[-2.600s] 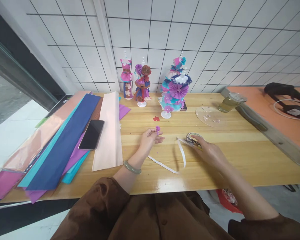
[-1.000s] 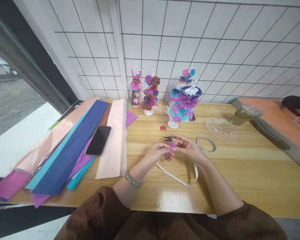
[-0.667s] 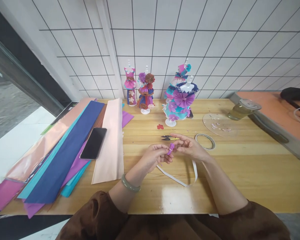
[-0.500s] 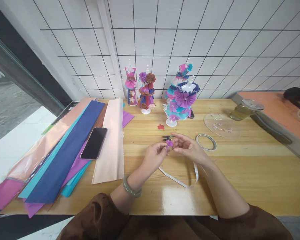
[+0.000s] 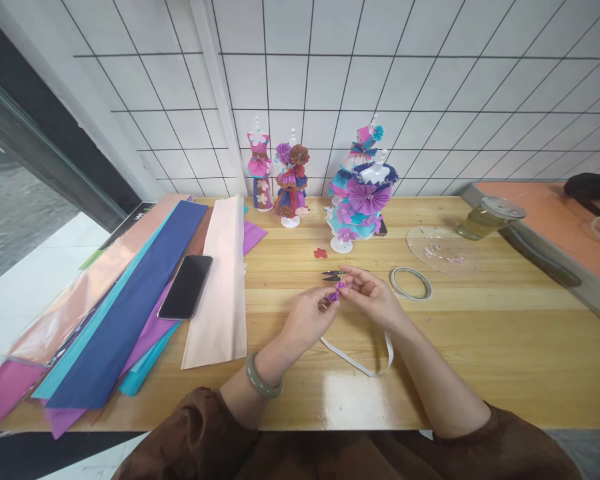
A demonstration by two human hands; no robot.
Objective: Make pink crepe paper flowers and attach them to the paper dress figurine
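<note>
A small pleated purple paper piece (image 5: 336,292) is pinched between the fingertips of my left hand (image 5: 309,313). From the other side, the thumb and fingers of my right hand (image 5: 375,298) close on its right end. Just behind my fingers lie black thread snips (image 5: 332,275). A white ribbon-like strip (image 5: 353,362) curves over the table below my hands, its ends partly hidden by them. To the right of my right hand rests a roll of tape (image 5: 411,284). A red paper flower (image 5: 321,253) lies farther back.
Mini dress forms in paper dresses, such as a purple and turquoise one (image 5: 367,200), stand along the tiled wall. Folded crepe paper (image 5: 130,300) and a phone (image 5: 185,287) cover the left side. A clear dish (image 5: 433,250) of small beads and a glass jar (image 5: 490,219) stand right.
My right fingers have moved left and now close on the purple paper piece, which was fanned out in my left hand. The piece has tilted and looks more bunched.
</note>
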